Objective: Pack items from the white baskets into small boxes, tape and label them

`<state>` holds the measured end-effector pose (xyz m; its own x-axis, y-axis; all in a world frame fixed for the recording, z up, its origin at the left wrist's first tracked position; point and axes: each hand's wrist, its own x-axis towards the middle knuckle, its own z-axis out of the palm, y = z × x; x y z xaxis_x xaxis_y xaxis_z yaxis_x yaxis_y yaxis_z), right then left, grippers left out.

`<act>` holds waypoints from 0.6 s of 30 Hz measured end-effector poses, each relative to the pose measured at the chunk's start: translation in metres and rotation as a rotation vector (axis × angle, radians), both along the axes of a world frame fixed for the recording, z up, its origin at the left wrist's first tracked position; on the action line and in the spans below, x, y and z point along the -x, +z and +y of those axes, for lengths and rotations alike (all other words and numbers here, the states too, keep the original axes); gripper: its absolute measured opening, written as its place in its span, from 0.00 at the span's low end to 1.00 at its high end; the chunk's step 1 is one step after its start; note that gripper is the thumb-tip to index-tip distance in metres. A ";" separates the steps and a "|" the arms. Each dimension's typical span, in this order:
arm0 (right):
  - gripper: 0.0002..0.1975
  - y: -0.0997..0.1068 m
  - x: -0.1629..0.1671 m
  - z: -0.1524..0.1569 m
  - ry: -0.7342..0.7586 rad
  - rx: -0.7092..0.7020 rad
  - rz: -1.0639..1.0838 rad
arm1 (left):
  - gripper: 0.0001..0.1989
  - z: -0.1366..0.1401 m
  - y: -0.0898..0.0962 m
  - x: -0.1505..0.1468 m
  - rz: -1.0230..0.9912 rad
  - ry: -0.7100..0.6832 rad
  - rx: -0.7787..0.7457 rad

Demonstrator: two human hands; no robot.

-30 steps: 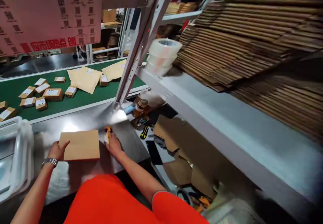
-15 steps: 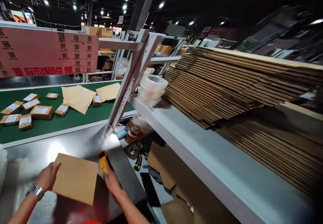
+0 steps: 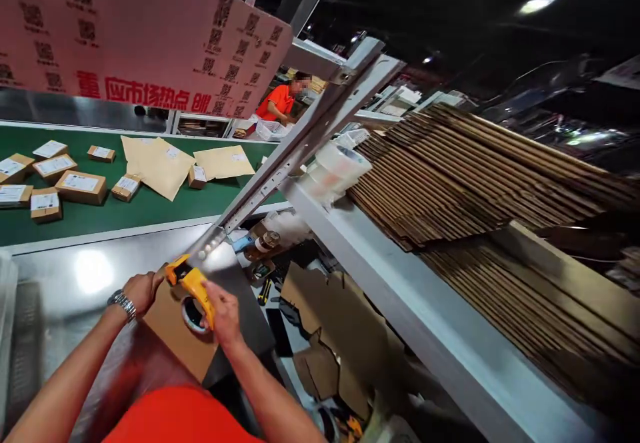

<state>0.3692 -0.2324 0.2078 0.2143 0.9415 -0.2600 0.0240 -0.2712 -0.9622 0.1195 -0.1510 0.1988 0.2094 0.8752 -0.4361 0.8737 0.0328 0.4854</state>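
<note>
A brown cardboard box (image 3: 175,340) is tilted above the metal worktop in front of my body. My left hand (image 3: 141,292), with a metal watch at the wrist, grips the box's far left edge; its fingertips are partly hidden. In my right hand (image 3: 224,306) is the handle of a yellow tape gun (image 3: 197,284). Its tape roll hangs over the upper face of the box. The gun's front end lies close to my left fingertips, at the box's far edge; whether it touches the cardboard I cannot tell.
Beyond the metal worktop (image 3: 60,263), a green conveyor (image 3: 115,226) carries several labelled boxes and mailers. A slanted metal post (image 3: 305,136) and a shelf (image 3: 400,283) with tape rolls (image 3: 333,170) and stacked flat cardboard (image 3: 450,170) stand to my right. A co-worker (image 3: 277,102) is behind.
The tape gun has moved from beside the box to over it, in my right hand. The box has turned, and my left hand has shifted right with it. The view has swung.
</note>
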 end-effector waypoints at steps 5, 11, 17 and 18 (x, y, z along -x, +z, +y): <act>0.46 -0.008 0.026 -0.014 -0.002 0.021 0.029 | 0.14 -0.003 0.013 -0.001 0.039 0.007 0.006; 0.48 -0.014 0.015 -0.016 -0.115 0.008 0.108 | 0.26 -0.015 0.025 -0.005 -0.075 0.163 -0.102; 0.48 -0.023 0.015 -0.021 -0.088 -0.057 0.150 | 0.17 -0.023 0.043 -0.007 -0.385 0.532 -0.331; 0.49 -0.023 0.015 -0.022 -0.076 -0.065 0.139 | 0.20 -0.024 0.047 -0.009 -0.441 0.556 -0.227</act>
